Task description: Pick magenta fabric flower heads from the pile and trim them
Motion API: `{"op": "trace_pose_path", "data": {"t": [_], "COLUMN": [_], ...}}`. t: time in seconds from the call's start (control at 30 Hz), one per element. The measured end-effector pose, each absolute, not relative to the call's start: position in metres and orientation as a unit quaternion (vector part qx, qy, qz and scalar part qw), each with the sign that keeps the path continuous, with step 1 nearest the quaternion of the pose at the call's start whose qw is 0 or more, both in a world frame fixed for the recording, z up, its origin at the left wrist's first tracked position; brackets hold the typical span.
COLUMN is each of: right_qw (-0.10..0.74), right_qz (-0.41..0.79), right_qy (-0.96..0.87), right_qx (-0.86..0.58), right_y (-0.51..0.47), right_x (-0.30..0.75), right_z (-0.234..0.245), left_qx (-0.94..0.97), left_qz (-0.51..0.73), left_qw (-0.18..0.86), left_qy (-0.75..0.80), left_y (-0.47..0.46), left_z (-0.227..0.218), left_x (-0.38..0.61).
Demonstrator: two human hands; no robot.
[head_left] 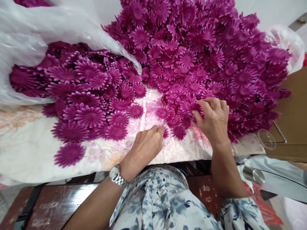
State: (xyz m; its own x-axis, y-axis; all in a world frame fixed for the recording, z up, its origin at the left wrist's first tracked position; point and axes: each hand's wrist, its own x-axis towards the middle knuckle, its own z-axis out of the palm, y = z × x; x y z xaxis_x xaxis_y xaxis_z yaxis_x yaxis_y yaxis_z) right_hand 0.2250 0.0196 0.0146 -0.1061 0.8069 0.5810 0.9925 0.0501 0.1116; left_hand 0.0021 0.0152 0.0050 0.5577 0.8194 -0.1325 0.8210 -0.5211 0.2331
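From my end, with the centre of my view as the dial's hub, the left hand sits at six o'clock, fingers curled nearly closed, with a small flower peeping out beside the fingertips; I cannot tell whether it is pinched or merely lies behind them. The right hand is at three, thumb and forefinger curved round another flower at the edge of the heap; how firmly it is held, if at all, I cannot tell.

The heap fills twelve to three and stands steep, so I'd worry that a tug low down could bring a slide over both hands. Petals look interlocked, and one pull might drag several along or tear a rim. At nine to ten, the pile spills from a bag; a knock there could push the lone flower, between eight and nine, over the cloth's near edge.

The bag hides part of the pile, the top of my view cuts off the heap, and both hands cover their own fingertips. The clear cup, between three and four, is hard to make out.
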Motion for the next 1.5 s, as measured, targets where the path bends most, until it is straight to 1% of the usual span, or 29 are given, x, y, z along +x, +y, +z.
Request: {"op": "trace_pose_path", "data": {"t": [0.2,0.27,0.53,0.73,0.9,1.0,1.1,1.17,1.37,1.43,1.5], "right_qw": [0.116,0.116,0.221,0.316,0.434,0.469,0.498,0.509,0.495,0.482,0.468], "right_qz": [-0.228,-0.212,-0.225,-0.184,-0.127,-0.069,0.021,0.071,0.147,0.145,0.110], "right_qy": [-0.726,-0.732,-0.731,-0.703,-0.635,-0.603,-0.585,-0.575,-0.576,-0.584,-0.589], "right_qx": [-0.639,-0.637,-0.606,-0.610,-0.626,-0.641,-0.640,-0.636,-0.633,-0.637,-0.650], "right_y": [0.013,0.013,0.020,0.021,0.021,0.019,0.017,0.016,0.012,0.012,0.012], "right_x": [0.225,0.226,0.236,0.237,0.228,0.224,0.225,0.226,0.224,0.222,0.221], "right_z": [0.015,0.013,0.004,0.006,0.017,0.022,0.023,0.022,0.019,0.020,0.021], "left_qx": [0.863,0.859,0.862,0.875,0.876,0.869,0.873,0.876,0.872,0.872,0.872], "left_qz": [0.052,0.067,0.059,-0.013,-0.036,-0.015,-0.014,-0.023,-0.028,-0.021,0.004], "left_qw": [0.184,0.201,0.200,0.146,0.133,0.131,0.130,0.136,0.140,0.142,0.147], "left_qy": [0.468,0.467,0.462,0.461,0.462,0.477,0.470,0.463,0.468,0.467,0.468], "left_y": [0.021,0.024,0.021,0.012,0.014,0.015,0.017,0.019,0.020,0.019,0.020], "left_z": [-0.002,-0.004,-0.001,0.001,-0.001,-0.001,-0.002,-0.002,-0.003,-0.003,-0.002], "left_x": [0.008,0.011,0.012,0.008,0.013,0.014,0.016,0.017,0.020,0.020,0.019]}}
